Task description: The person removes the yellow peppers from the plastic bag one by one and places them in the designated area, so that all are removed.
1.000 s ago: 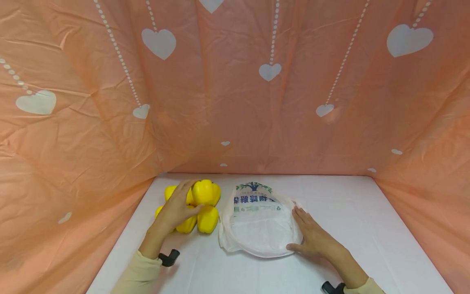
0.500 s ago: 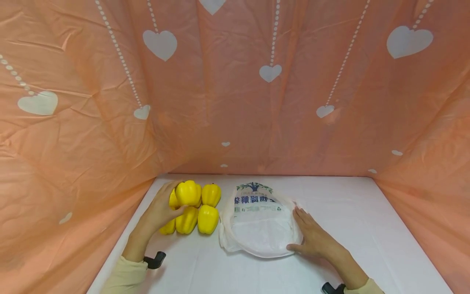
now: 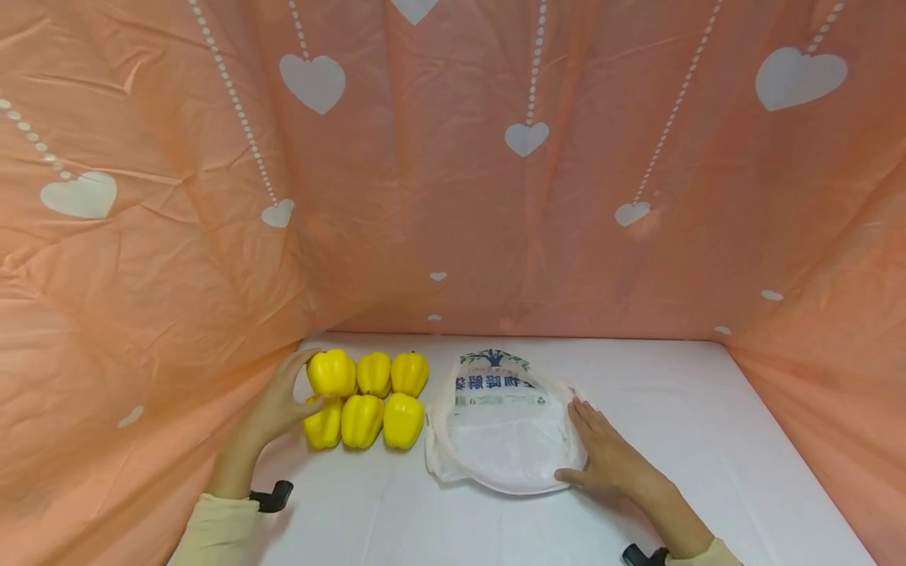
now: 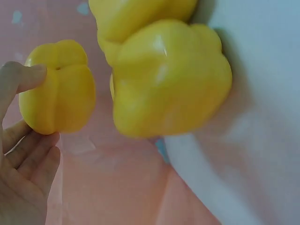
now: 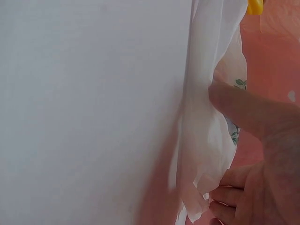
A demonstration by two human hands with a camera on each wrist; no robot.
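My left hand [image 3: 278, 402] grips a yellow bell pepper [image 3: 333, 373] at the back left of a group of several yellow bell peppers. In the left wrist view, thumb and fingers lie on opposite sides of this held pepper [image 4: 61, 96], while a front-row pepper [image 4: 171, 82] looms close to the camera. The peppers stand in two rows, with one front pepper [image 3: 403, 421] nearest the bag. A white plastic bag [image 3: 510, 440] with printed lettering and a tree lies with its mouth spread round. My right hand [image 3: 609, 452] rests at the bag's right rim, fingers fairly straight, thumb touching the rim [image 5: 206, 117].
The white tabletop [image 3: 679, 417] extends right of the bag and toward the front. An orange curtain [image 3: 453, 196] with hearts hangs behind and at both sides. A black wrist camera [image 3: 272, 497] sits on the left forearm.
My left hand has carried a pepper leftward from above the back row's right side to its left end, uncovering the other peppers. The right hand and the bag have stayed put.
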